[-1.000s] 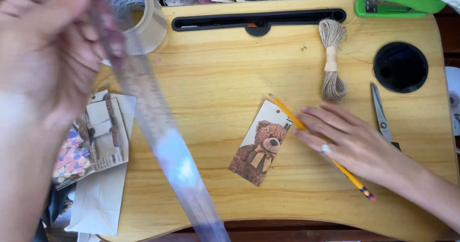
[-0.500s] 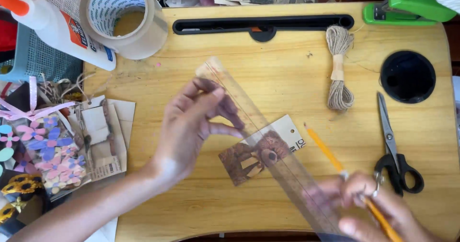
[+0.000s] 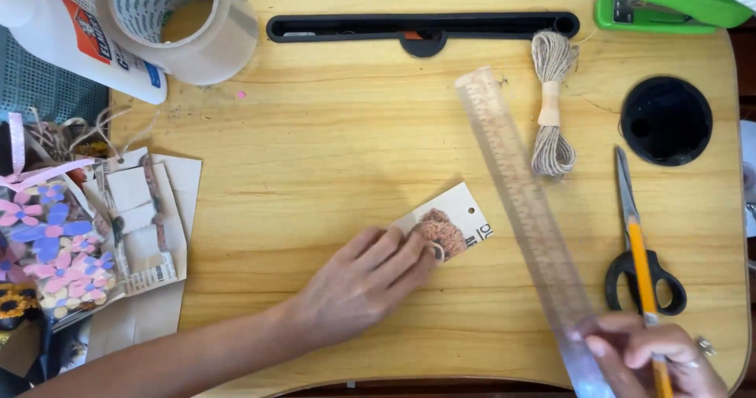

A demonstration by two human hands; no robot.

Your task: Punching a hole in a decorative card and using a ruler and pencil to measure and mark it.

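A small teddy-bear picture card (image 3: 450, 229) lies near the middle of the wooden counter (image 3: 331, 154), pinned flat under the spread fingers of the left hand (image 3: 358, 284). Just right of the card, a clear plastic ruler (image 3: 526, 201) slants across the counter, its near end gripped by the right hand (image 3: 650, 359), which also holds a yellow pencil (image 3: 642, 272). Farther right lie black-handled scissors (image 3: 642, 272); a twine bundle (image 3: 550, 103) sits beyond the ruler.

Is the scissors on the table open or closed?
Closed. The scissors lie flat on the wooden table, their blades together in one narrow point, a yellow pencil lying across them.
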